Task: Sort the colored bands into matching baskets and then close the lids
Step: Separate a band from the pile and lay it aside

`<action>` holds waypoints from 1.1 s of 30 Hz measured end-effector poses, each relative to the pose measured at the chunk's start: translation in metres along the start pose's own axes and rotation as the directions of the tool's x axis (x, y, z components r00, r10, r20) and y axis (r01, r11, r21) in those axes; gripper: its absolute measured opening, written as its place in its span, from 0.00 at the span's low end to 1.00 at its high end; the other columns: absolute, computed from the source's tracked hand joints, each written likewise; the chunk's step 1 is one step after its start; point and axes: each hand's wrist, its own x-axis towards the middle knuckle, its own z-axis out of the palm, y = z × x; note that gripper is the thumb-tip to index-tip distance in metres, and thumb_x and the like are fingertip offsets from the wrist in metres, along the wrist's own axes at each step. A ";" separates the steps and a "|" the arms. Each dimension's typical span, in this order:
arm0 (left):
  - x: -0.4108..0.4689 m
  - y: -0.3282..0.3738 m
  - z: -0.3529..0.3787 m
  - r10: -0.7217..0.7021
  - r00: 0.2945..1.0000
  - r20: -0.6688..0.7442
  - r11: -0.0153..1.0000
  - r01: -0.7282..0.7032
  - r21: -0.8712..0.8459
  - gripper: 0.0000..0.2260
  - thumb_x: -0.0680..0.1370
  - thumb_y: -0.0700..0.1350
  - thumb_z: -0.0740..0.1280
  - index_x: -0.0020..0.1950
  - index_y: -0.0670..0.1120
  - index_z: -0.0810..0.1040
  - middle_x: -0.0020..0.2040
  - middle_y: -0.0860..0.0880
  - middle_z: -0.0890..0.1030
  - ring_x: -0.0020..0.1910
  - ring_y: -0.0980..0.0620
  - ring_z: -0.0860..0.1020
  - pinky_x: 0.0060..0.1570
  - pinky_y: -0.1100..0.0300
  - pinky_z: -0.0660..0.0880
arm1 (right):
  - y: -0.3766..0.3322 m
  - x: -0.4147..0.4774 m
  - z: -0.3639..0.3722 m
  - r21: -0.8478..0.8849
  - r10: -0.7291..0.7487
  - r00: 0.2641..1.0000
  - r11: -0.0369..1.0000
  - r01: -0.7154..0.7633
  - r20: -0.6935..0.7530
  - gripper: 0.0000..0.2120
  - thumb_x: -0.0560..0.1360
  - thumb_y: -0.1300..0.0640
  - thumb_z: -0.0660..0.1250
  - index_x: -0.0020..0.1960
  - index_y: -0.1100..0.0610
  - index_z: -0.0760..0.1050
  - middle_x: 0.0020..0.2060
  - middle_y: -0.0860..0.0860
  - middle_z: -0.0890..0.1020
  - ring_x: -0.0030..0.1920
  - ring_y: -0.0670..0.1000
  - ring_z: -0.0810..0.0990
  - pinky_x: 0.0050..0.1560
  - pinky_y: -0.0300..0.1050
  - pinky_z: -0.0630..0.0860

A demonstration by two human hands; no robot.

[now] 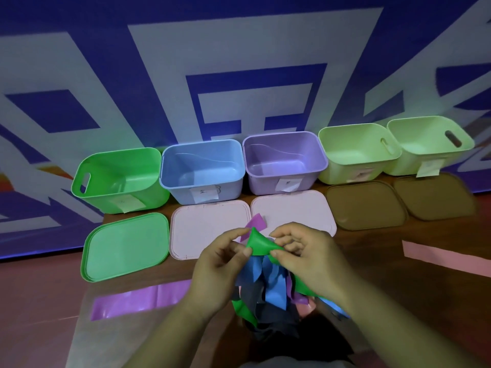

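Both hands hold a green band (258,243) above a tangle of blue, green, dark and purple bands (268,293) near the table's front. My left hand (220,264) pinches the band's left edge; my right hand (305,258) pinches its right end. A purple band (138,298) lies flat at the front left, and another purple piece (256,221) shows behind my hands. Along the back stand open baskets: green (117,176), blue (202,171), purple (284,160) and two pale green ones (356,152) (427,144).
Lids lie in front of the baskets: a green lid (125,248), two pink lids (204,227) (295,211) and two brown lids (364,205) (433,195). A blue and white patterned wall rises behind the baskets. A pink strip (446,256) lies at the right.
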 end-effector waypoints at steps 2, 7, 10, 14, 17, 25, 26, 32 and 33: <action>0.001 0.000 0.002 0.031 0.999 0.015 0.999 -0.032 0.037 0.16 0.78 0.38 0.69 0.60 0.57 0.79 0.37 0.47 0.79 0.36 0.58 0.75 0.38 0.66 0.73 | -0.006 0.002 -0.008 -0.032 0.001 0.999 1.000 0.000 0.052 0.15 0.71 0.61 0.75 0.48 0.41 0.81 0.40 0.44 0.84 0.38 0.44 0.82 0.44 0.39 0.79; 0.009 0.001 0.000 0.149 0.978 0.143 0.951 -0.182 0.250 0.12 0.77 0.48 0.71 0.59 0.59 0.81 0.51 0.54 0.79 0.54 0.55 0.78 0.53 0.67 0.73 | -0.025 0.018 -0.027 -0.213 0.048 0.984 0.977 -0.010 0.173 0.13 0.74 0.57 0.71 0.44 0.38 0.80 0.35 0.39 0.83 0.35 0.40 0.80 0.42 0.38 0.76; 0.016 0.001 0.008 0.185 0.956 0.229 0.932 -0.245 0.267 0.14 0.75 0.45 0.74 0.59 0.57 0.82 0.55 0.55 0.78 0.58 0.55 0.77 0.59 0.66 0.71 | -0.037 0.022 -0.039 -0.280 0.048 0.972 0.960 0.019 0.231 0.10 0.76 0.57 0.69 0.49 0.41 0.79 0.33 0.40 0.81 0.31 0.39 0.76 0.38 0.39 0.74; 0.025 0.002 0.027 0.099 0.974 0.202 0.979 -0.132 0.154 0.06 0.78 0.41 0.71 0.48 0.52 0.83 0.46 0.54 0.83 0.45 0.54 0.80 0.50 0.54 0.78 | -0.045 0.020 -0.058 -0.329 0.035 0.969 0.943 0.049 0.245 0.08 0.77 0.54 0.68 0.55 0.43 0.77 0.31 0.41 0.79 0.29 0.41 0.74 0.34 0.36 0.68; 0.031 0.008 0.040 0.045 0.977 0.210 0.999 -0.050 0.016 0.06 0.80 0.40 0.68 0.44 0.49 0.81 0.37 0.48 0.80 0.36 0.50 0.76 0.39 0.51 0.74 | -0.043 0.018 -0.077 -0.362 0.086 0.972 0.932 -0.001 0.218 0.09 0.76 0.52 0.70 0.55 0.43 0.77 0.36 0.42 0.82 0.32 0.39 0.76 0.38 0.34 0.69; 0.055 0.007 0.068 0.039 0.911 0.411 0.999 -0.049 0.013 0.06 0.79 0.39 0.69 0.48 0.51 0.81 0.33 0.49 0.77 0.32 0.55 0.73 0.35 0.63 0.71 | 0.001 -0.021 -0.138 -0.204 0.145 0.977 0.973 -0.112 0.159 0.13 0.71 0.60 0.76 0.50 0.46 0.82 0.42 0.48 0.84 0.44 0.46 0.84 0.48 0.45 0.79; 0.058 0.006 0.073 0.016 0.883 0.470 0.999 -0.029 0.020 0.05 0.78 0.40 0.70 0.49 0.51 0.81 0.34 0.49 0.78 0.33 0.55 0.74 0.36 0.62 0.72 | 0.009 -0.027 -0.144 -0.163 0.158 0.980 0.977 -0.138 0.121 0.12 0.71 0.61 0.76 0.49 0.46 0.82 0.42 0.49 0.85 0.44 0.48 0.84 0.47 0.45 0.79; 0.073 -0.007 0.108 -0.219 0.697 0.683 0.955 0.011 0.295 0.08 0.76 0.37 0.71 0.53 0.46 0.79 0.35 0.54 0.79 0.34 0.57 0.75 0.35 0.63 0.71 | 0.073 -0.060 -0.188 -0.010 0.267 0.963 0.963 -0.268 -0.044 0.10 0.72 0.65 0.75 0.46 0.52 0.83 0.42 0.52 0.86 0.42 0.44 0.84 0.41 0.35 0.76; 0.075 -0.008 0.115 -0.250 0.693 0.677 0.943 0.016 0.332 0.07 0.77 0.35 0.70 0.53 0.44 0.79 0.34 0.55 0.78 0.33 0.60 0.74 0.35 0.66 0.70 | 0.086 -0.067 -0.197 0.009 0.280 0.957 0.960 -0.280 -0.073 0.10 0.71 0.66 0.74 0.46 0.53 0.83 0.42 0.53 0.86 0.41 0.44 0.83 0.41 0.35 0.76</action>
